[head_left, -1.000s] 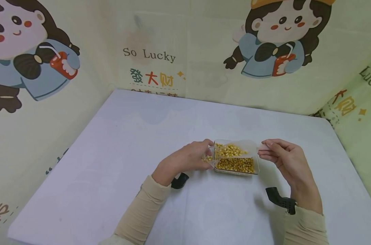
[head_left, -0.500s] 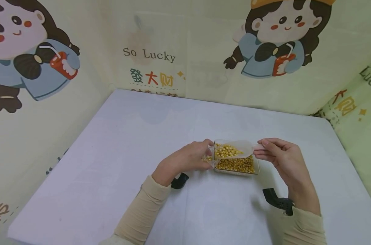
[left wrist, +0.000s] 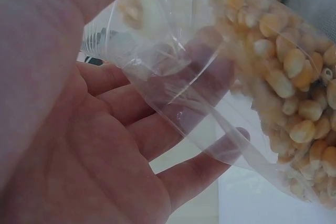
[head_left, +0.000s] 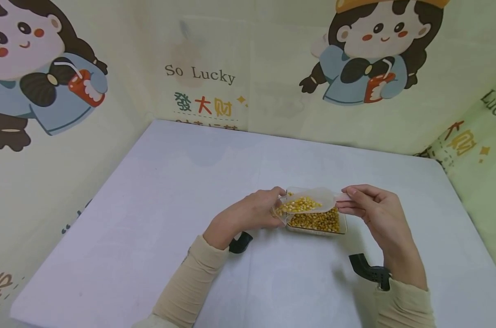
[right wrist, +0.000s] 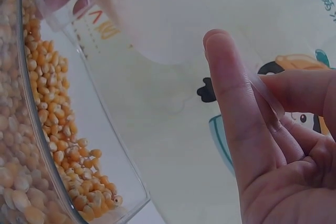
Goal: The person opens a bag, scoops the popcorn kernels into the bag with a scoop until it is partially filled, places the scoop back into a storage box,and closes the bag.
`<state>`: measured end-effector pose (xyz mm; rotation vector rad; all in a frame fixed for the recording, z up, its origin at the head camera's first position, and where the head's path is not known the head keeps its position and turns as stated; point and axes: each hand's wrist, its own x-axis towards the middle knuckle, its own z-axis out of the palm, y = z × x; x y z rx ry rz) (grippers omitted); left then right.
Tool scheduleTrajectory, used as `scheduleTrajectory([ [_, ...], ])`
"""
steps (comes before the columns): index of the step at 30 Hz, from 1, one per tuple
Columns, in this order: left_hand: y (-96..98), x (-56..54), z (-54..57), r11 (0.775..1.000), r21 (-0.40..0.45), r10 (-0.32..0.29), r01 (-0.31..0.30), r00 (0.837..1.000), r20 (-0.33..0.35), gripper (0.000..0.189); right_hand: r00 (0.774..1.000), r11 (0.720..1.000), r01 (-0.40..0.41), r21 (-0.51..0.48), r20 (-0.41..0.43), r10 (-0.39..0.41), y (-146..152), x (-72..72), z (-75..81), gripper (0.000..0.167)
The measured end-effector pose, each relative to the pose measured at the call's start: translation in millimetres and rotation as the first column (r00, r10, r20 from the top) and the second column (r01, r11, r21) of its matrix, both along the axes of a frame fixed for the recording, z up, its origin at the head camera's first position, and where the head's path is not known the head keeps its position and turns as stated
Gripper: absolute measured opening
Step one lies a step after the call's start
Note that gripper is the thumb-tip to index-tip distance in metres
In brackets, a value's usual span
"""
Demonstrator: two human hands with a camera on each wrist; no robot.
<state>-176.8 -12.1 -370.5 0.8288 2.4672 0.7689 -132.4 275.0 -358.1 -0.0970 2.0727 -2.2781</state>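
Note:
My left hand holds a clear plastic bag by its side, thumb and fingers around it. Corn kernels show through the bag in the left wrist view. My right hand pinches the handle of a translucent scoop, which carries a heap of kernels. The scoop's front end reaches the bag at my left fingers and overlaps it in the head view. Under the scoop stands a clear rectangular container holding more corn kernels; the scoop hides its back part.
A white table bears the container. Patterned cloth walls with cartoon figures and lettering rise behind it and on both sides. Black wrist mounts stick out from both wrists.
My right hand has moved the scoop left, from above the container to the bag. Kernels on the scoop now lie nearer my left hand, which has stayed in place.

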Motion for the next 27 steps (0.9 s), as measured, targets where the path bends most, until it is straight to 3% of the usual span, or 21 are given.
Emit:
scheduleTrajectory([
  [7, 1.3, 0.7, 0.9, 1.000, -0.005, 0.006, -0.006, 1.000, 0.004, 0.069, 1.000, 1.000, 0.012, 0.006, -0.024, -0.011, -2.7, 1.8, 3.6, 0.019],
  [16, 1.3, 1.7, 2.1, 1.000, -0.006, 0.001, -0.001, 1.000, 0.004, 0.069, 0.997, 0.985, 0.074, 0.153, -0.036, -0.070, -10.5, 6.0, 8.0, 0.030],
  [27, 0.9, 1.5, 0.9, 1.000, 0.004, 0.002, -0.002, 1.000, -0.007, 0.068, 0.995, 0.982, 0.070, 0.175, -0.077, -0.057, -13.2, 9.0, 12.5, 0.030],
])
